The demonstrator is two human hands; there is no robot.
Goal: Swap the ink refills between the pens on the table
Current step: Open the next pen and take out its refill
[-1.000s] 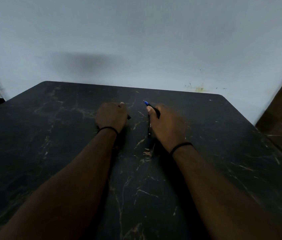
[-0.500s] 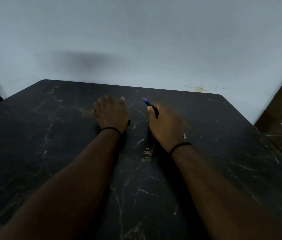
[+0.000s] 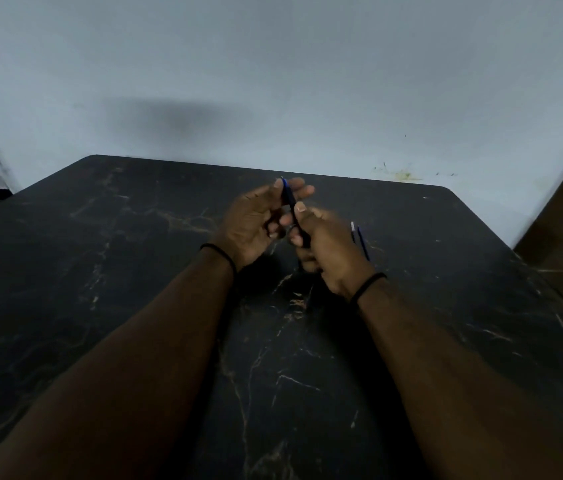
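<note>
Left hand (image 3: 250, 220), just left of frame centre, curled around the upper end of a dark pen (image 3: 293, 206), fingertips pinching near its blue tip at the top. Pen's long axis ran steeply, from that tip at upper centre down and slightly rightward into the right hand (image 3: 325, 247), which gripped the lower barrel with thumb laid along it. Both hands held over the black marble table (image 3: 134, 271), touching or nearly so around the one pen. Judged as set for pulling or unscrewing along that axis, each hand taking one end. Further right, just beside the right hand, lay two thin refills (image 3: 359, 239) on the tabletop, roughly parallel, their upper ends towards the back wall; nearer the right hand than the left, so probably that hand's pick. Second pen body not made out.
</note>
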